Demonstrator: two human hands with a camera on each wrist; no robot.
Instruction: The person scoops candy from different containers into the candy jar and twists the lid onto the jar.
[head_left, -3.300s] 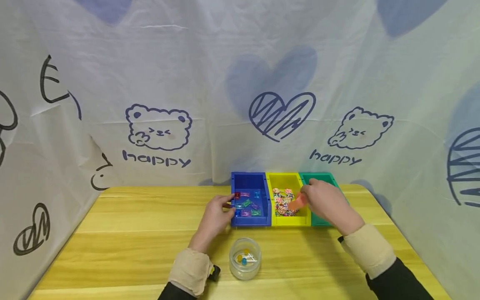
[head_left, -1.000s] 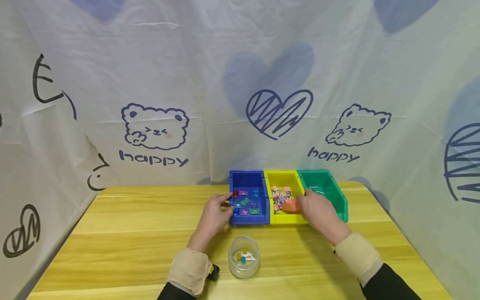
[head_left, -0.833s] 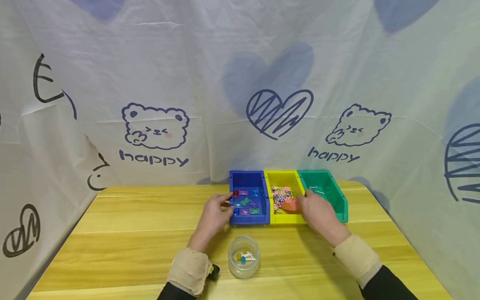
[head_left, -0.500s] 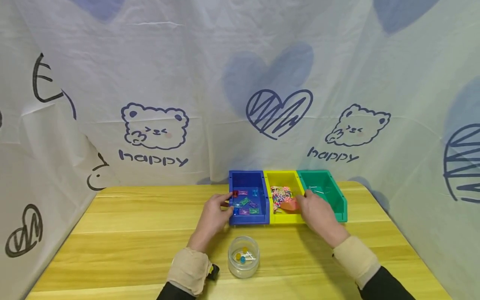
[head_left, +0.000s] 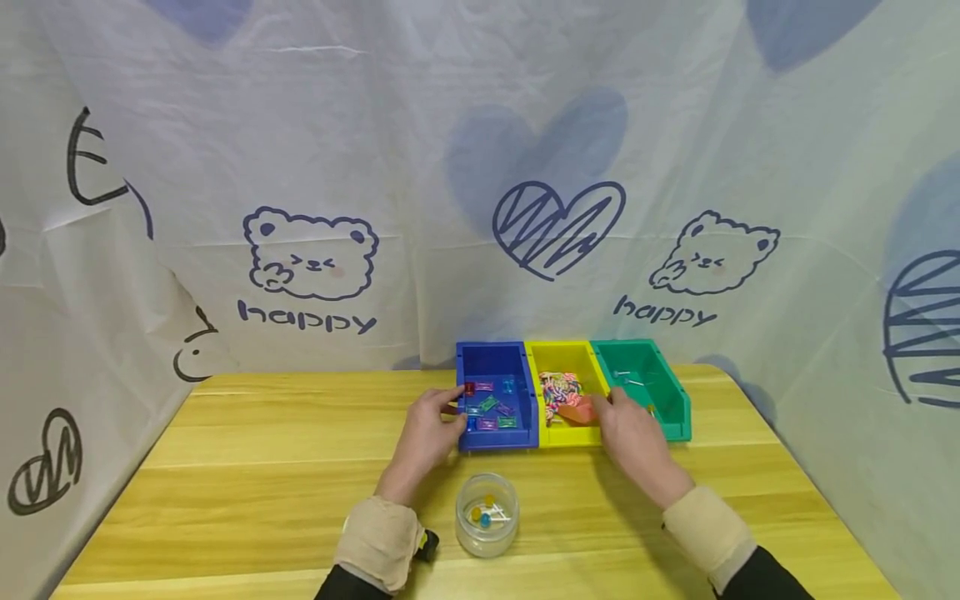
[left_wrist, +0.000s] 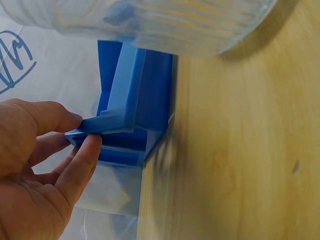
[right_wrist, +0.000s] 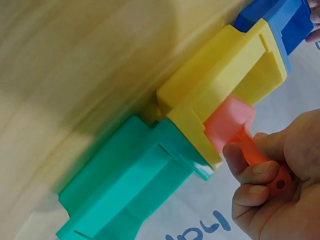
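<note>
My right hand grips the handle of an orange scoop, its blade dipped into the yellow bin. Swirl-patterned, multicoloured candies lie in that bin beside the blade. With thumb and fingers, my left hand pinches the left side rim of the blue bin. Inside the blue bin are several small translucent wrapped-candy shapes. To the right, the green bin holds a few small lollipops, partly hidden by my right hand.
A clear round jar with several yellow and blue lollipops stands on the wooden table, in front of the bins and between my forearms. A printed white cloth hangs right behind the bins.
The scoop has come down from a raised tilt to lie lower in the yellow bin, my right hand lowering with it. My left hand stays on the blue bin's rim.
</note>
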